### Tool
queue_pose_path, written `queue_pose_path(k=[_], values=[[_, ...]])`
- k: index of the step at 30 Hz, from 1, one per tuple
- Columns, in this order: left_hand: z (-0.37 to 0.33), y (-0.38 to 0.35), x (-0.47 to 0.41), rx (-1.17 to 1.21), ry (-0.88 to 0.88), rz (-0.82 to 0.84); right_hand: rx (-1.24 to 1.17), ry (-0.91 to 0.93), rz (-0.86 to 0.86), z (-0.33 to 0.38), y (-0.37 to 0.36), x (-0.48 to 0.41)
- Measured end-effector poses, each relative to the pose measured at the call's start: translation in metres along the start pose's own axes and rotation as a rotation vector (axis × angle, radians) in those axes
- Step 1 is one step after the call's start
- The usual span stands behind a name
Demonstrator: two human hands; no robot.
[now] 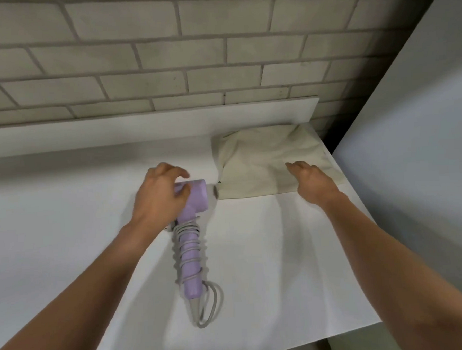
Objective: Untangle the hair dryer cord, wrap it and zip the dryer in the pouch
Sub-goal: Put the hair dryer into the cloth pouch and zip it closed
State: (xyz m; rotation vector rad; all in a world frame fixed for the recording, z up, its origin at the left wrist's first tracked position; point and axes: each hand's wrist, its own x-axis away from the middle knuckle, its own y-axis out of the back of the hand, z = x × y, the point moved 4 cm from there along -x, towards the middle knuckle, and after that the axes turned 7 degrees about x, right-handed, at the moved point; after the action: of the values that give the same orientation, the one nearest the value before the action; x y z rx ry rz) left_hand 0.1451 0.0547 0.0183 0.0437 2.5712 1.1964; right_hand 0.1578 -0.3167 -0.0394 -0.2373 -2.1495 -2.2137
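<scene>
A: Left side first. Our left hand [160, 197] is clamped over the back of the dryer [191, 230], grip closed on the lilac head, handle trailing toward us on the white worktop [65, 210].

B: Cord [190, 257]?

A: Grey, coiled round the handle top to bottom. A few loose loops hang off the butt end, near the strain relief. We'd call the wrap done or close to it; the plug isn't visible, so we can't tell if the tail is tucked.

B: Why hold by the head?

A: Our guess: it keeps the palm off the coils so they don't slide, and the nozzle already points at the pouch [266, 162]. Nozzle tip sits just beside the pouch's near left corner.

B: Right side?

A: Our right hand [312, 184] rests on the pouch's near edge, fingers spread and flat, grip wide, holding nothing that we can see. Looks like we're pinning or feeling for the opening. The zip itself isn't readable from here.

B: Pouch position?

A: Cream fabric, lying limp against the back ledge at the worktop's right end, grey panel [410, 138] just beyond.

B: Risk?

A: Those loose loops could snag the mouth going in.
</scene>
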Motion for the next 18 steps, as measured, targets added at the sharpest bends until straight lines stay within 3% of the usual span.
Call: queue_pose_path(k=[4, 7, 10, 14, 18], values=[[-0.057, -0.051, -0.021, -0.040, -0.230, 0.196, 0.069, -0.023, 0.020, -0.018, -0.021, 0.009], [-0.070, -0.102, -0.031, -0.276, -0.226, 0.442, 0.072, -0.025, -0.041, -0.025, -0.027, 0.019], [-0.068, -0.130, -0.032, -0.464, -0.166, 0.583, 0.150, -0.009, -0.005, -0.031, -0.026, 0.032], [-0.072, -0.140, -0.032, -0.529, -0.216, 0.581, 0.082, 0.001, 0.036, -0.037, -0.022, 0.046], [-0.078, -0.124, -0.027, -0.349, -0.279, 0.482, 0.106, 0.032, 0.002, -0.048, -0.020, 0.057]])
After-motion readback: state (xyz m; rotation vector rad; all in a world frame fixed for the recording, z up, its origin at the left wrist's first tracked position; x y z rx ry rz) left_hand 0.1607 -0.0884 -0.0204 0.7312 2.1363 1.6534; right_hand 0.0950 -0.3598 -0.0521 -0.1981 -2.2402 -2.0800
